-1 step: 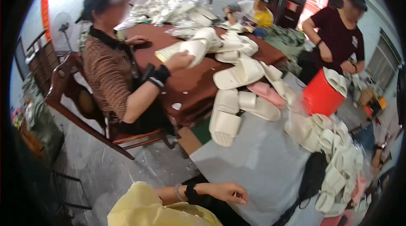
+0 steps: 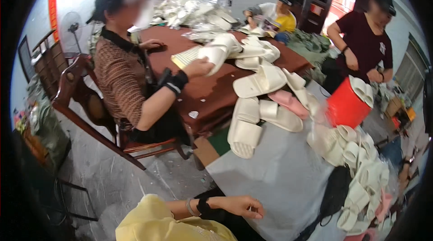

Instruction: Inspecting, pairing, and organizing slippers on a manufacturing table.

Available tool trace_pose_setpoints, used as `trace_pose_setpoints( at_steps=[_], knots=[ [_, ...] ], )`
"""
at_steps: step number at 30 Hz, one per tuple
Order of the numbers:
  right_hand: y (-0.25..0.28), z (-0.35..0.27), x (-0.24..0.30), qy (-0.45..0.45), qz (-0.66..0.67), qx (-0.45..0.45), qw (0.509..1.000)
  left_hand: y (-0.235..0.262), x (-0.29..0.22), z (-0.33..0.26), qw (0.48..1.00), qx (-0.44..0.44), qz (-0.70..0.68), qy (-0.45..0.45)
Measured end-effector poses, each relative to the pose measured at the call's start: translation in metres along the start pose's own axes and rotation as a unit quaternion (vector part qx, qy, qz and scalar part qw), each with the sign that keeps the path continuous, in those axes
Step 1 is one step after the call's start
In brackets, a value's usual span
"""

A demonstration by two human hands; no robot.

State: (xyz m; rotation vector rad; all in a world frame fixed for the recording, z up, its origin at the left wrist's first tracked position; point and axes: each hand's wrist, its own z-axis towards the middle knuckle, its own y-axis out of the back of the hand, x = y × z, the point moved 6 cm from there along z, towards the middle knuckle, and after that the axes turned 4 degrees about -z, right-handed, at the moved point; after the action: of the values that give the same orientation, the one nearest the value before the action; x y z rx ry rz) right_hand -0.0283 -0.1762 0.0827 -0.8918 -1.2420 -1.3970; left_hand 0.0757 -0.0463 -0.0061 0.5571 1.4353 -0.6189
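Observation:
My left hand (image 2: 239,206) reaches in from the lower left, with a yellow sleeve, a bracelet and a black wrist strap. Its fingers are loosely curled with nothing in them, and it hovers at the near edge of the grey table (image 2: 279,178). The nearest things are cream slippers (image 2: 246,128) lying farther up that table, next to a pink slipper (image 2: 288,100). My right hand is out of view.
A seated person in a brown striped top holds a cream slipper (image 2: 214,56) over the brown table (image 2: 212,92). A red bucket (image 2: 345,105), a heap of cream slippers (image 2: 361,173) and a black bag (image 2: 336,191) lie right. Two more people work at the back.

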Motion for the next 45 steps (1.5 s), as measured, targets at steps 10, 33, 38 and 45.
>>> trace_pose_setpoints(
  at_steps=[10, 33, 38, 45],
  knots=[
    [0.007, -0.031, 0.004, 0.102, -0.012, 0.132, 0.986, 0.032, -0.002, -0.01, 0.994, -0.075, 0.051, -0.054],
    [0.065, -0.074, -0.032, -0.241, 0.052, -0.464, 0.851, 0.211, -0.049, 0.017, 0.75, -0.285, 0.584, 0.123],
    [0.054, -0.082, -0.061, -0.316, 0.107, -0.487, 0.807, 0.14, -0.073, 0.017, 0.776, -0.342, 0.53, 0.002],
    [0.049, -0.082, -0.061, -0.205, 0.011, -0.584, 0.785, 0.014, -0.059, 0.031, 0.887, -0.345, 0.306, 0.026]
  ],
)
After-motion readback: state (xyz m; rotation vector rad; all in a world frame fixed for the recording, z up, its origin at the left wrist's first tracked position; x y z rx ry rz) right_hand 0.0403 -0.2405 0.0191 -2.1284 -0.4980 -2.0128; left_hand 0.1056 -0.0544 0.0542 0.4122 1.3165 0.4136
